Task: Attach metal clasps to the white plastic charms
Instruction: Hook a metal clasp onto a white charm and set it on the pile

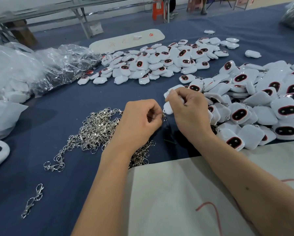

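The right hand (185, 106) is closed around one white charm (168, 109), just right of frame centre and above the blue worktop (40, 184). Most of the charm is hidden by the fingers; only its lower-left end shows. From that exposed end, the charm's long axis appears to run from upper right to lower left, ending in a small corner tab that points toward the left hand (141, 120).

The left hand is curled closed, thumb and forefinger pinched on a small metal clasp (164, 116). The clasp sits immediately below and left of the charm's tab. Whether the two parts touch, or whether the ring has already entered the tab hole, cannot be determined at this size.

Governing relation: the tab lies up and to the right of the clasp, very close. The join therefore calls for a short travel of the left hand toward the upper right along the charm's axis, with the right hand holding the charm steady.

Supply positions:
- Loose clasps lie in a pile (95, 130) at lower left of centre, partly under the left forearm.
- Charms lie in a heap (262, 108) at the right edge, beside the right hand.
- A second heap of charms (160, 60) lies at upper centre, well apart from both hands.
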### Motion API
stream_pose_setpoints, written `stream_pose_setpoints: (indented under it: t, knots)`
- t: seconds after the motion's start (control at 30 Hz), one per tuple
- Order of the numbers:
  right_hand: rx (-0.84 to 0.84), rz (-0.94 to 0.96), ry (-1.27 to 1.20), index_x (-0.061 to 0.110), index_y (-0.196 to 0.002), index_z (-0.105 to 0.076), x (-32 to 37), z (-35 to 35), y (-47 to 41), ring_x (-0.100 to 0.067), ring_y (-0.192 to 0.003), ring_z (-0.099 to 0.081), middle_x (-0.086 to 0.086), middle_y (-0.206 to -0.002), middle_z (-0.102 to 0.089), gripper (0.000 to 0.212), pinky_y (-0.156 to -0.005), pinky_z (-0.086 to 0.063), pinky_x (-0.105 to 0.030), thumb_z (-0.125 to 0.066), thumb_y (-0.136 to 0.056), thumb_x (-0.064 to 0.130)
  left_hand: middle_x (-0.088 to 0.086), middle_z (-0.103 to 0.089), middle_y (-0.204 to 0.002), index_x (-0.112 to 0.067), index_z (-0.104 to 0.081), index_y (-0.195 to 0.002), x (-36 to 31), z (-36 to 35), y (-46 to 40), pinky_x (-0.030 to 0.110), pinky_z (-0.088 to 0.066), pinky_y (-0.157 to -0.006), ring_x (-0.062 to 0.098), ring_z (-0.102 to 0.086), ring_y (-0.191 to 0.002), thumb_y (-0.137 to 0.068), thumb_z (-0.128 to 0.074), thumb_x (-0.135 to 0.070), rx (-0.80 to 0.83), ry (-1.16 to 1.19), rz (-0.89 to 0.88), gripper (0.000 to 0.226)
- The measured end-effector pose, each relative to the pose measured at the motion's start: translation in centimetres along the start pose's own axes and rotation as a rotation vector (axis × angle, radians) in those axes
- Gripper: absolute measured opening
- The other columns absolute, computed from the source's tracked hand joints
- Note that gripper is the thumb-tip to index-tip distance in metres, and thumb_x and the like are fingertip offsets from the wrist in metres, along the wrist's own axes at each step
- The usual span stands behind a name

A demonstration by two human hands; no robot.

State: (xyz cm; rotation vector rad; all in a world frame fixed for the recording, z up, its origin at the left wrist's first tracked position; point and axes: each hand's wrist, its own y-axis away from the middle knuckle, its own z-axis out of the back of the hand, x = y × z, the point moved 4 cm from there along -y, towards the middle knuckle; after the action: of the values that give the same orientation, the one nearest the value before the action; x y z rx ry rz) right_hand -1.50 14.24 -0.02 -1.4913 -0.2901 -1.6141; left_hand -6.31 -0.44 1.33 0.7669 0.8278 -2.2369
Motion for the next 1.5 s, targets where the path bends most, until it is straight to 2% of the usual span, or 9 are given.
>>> stream_pose_setpoints:
  t: [0.2, 0.63, 0.73, 0.83, 1.0, 1.17, 1.3, 1.4, 1.5]
  knots:
    - [0.014, 0.043, 0.045, -0.005, -0.068, -0.054, 0.4, 0.1, 0.1, -0.034, -0.068, -0.047, -0.015, -0.060, -0.047, 0.041, -0.063, -0.041, -0.044, -0.057, -0.101, 0.019, -0.003, -0.070, -0.072, -0.017, -0.065, -0.077, 0.2, -0.2, 0.1, 0.043, -0.057, -0.069, 0.018, -0.069, -0.069, -0.082, -0.064, -0.010, 0.005, -0.031, 0.008, 0.009]
    - [0.047, 0.015, 0.021, 0.007, -0.072, -0.064, 0.0, -0.3, 0.4, -0.019, -0.064, -0.053, -0.003, -0.062, -0.059, 0.034, -0.063, -0.044, -0.031, -0.059, -0.101, 0.024, -0.006, -0.068, -0.072, -0.021, -0.066, -0.078, 0.4, -0.2, -0.1, 0.038, -0.055, -0.067, 0.014, -0.065, -0.066, -0.086, -0.067, -0.007, 0.006, -0.095, 0.073, 0.016]
    - [0.004, -0.067, -0.113, 0.019, -0.071, -0.065, -0.6, -0.1, 0.2, -0.006, -0.059, -0.047, 0.005, -0.060, -0.056, 0.033, -0.059, -0.039, -0.028, -0.055, -0.100, 0.031, -0.009, -0.070, -0.076, -0.025, -0.066, -0.080, 0.2, 0.2, -0.2, 0.028, -0.056, -0.069, 0.010, -0.068, -0.073, -0.089, -0.070, -0.009, -0.066, 0.032, 0.086, 0.018]
    - [0.009, -0.187, -0.324, 0.028, -0.066, -0.067, -0.9, -0.4, 0.2, -0.016, -0.054, -0.041, 0.003, -0.058, -0.050, 0.036, -0.054, -0.031, -0.028, -0.054, -0.097, 0.041, -0.011, -0.070, -0.087, -0.023, -0.070, -0.089, -0.3, 0.6, -0.1, 0.018, -0.051, -0.067, 0.009, -0.067, -0.086, -0.087, -0.074, -0.010, -0.113, 0.178, 0.055, 0.014]
    - [0.118, -0.284, -0.569, 0.027, -0.064, -0.065, -1.0, -1.2, 0.2, -0.012, -0.036, -0.029, 0.007, -0.045, -0.041, 0.048, -0.042, -0.025, -0.018, -0.050, -0.101, 0.053, -0.010, -0.074, -0.090, -0.021, -0.075, -0.086, 0.0, 0.9, 0.1, 0.025, -0.057, -0.074, 0.009, -0.070, -0.089, -0.083, -0.079, -0.004, -0.146, 0.215, 0.061, 0.018]
    - [0.156, -0.353, -0.642, 0.027, -0.065, -0.065, -0.9, -1.3, 0.3, -0.013, -0.039, -0.027, 0.007, -0.045, -0.034, 0.055, -0.043, -0.022, -0.019, -0.043, -0.101, 0.063, -0.011, -0.074, -0.081, -0.020, -0.075, -0.085, 0.1, 0.7, 0.0, 0.026, -0.056, -0.075, 0.010, -0.069, -0.078, -0.086, -0.077, -0.007, -0.162, 0.242, 0.067, 0.013]
    - [0.208, -0.361, -0.639, 0.029, -0.064, -0.066, -0.6, -1.4, 0.3, -0.014, -0.040, -0.029, 0.000, -0.049, -0.043, 0.060, -0.044, -0.022, -0.020, -0.038, -0.105, 0.062, -0.010, -0.074, -0.081, -0.021, -0.076, -0.086, -0.1, 0.6, 0.0, 0.028, -0.057, -0.073, 0.013, -0.070, -0.077, -0.086, -0.076, -0.008, -0.182, 0.240, 0.040, 0.013]
    - [0.261, -0.363, -0.647, 0.023, -0.077, -0.064, -0.7, -1.4, 0.3, -0.015, -0.044, -0.029, -0.002, -0.054, -0.045, 0.049, -0.045, -0.022, -0.023, -0.043, -0.107, 0.056, -0.009, -0.074, -0.076, -0.019, -0.075, -0.081, 0.2, 0.6, 0.0, 0.037, -0.058, -0.076, 0.017, -0.070, -0.076, -0.088, -0.076, -0.009, -0.201, 0.227, 0.055, 0.012]
    - [0.348, -0.336, -0.685, 0.014, -0.095, -0.059, -0.8, -1.4, 0.5, -0.015, -0.052, -0.028, -0.002, -0.062, -0.043, 0.020, -0.047, -0.024, -0.025, -0.065, -0.101, 0.033, -0.008, -0.072, -0.071, -0.019, -0.074, -0.078, 0.6, 0.5, 0.0, 0.040, -0.058, -0.073, 0.018, -0.069, -0.071, -0.087, -0.075, -0.009, -0.203, 0.198, 0.093, 0.014]
